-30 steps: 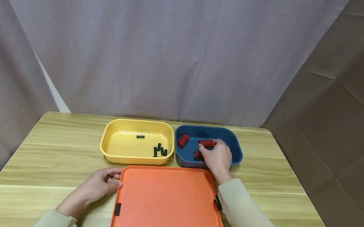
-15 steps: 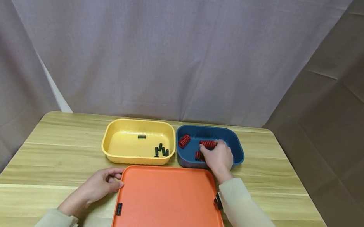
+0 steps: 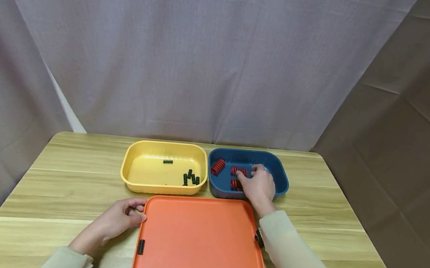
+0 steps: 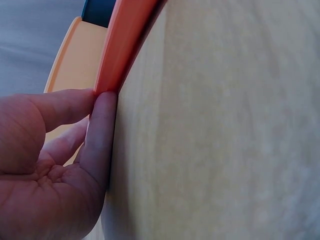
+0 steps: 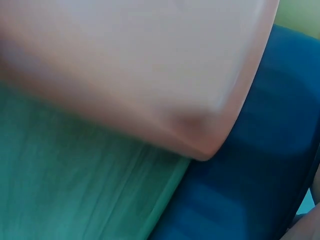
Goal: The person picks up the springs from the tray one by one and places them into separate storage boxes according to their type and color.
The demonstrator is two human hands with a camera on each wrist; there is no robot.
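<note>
At the left edge of an orange tray (image 3: 203, 243), my left hand (image 3: 116, 221) pinches the rim. The left wrist view has its thumb and a finger (image 4: 102, 120) meeting at the tray's edge. My right hand (image 3: 259, 187) is inside a blue bin (image 3: 280, 185), thumb and fingers spread apart. Its thumb lies over a red coil spring (image 3: 236, 171) on the bin floor. Another red spring (image 3: 217, 167) is at the bin's left end, and a third red spring (image 3: 235, 185) lies nearer, partly hidden by the hand. A black spring (image 3: 141, 246) rests along the tray's left rim.
Left of the blue bin, touching or nearly so, stands a yellow bin (image 3: 132, 182). It holds one dark spring (image 3: 167, 161) and a cluster of several black springs (image 3: 193, 179). Wooden table (image 3: 66, 176) surrounds everything; grey curtain (image 3: 168, 53) hangs behind and brown cloth at right.
The red spring has left the right hand's pinch and lies slightly lower and further left in the blue bin. The right hand's fingers have parted. The left hand stays on the tray.
</note>
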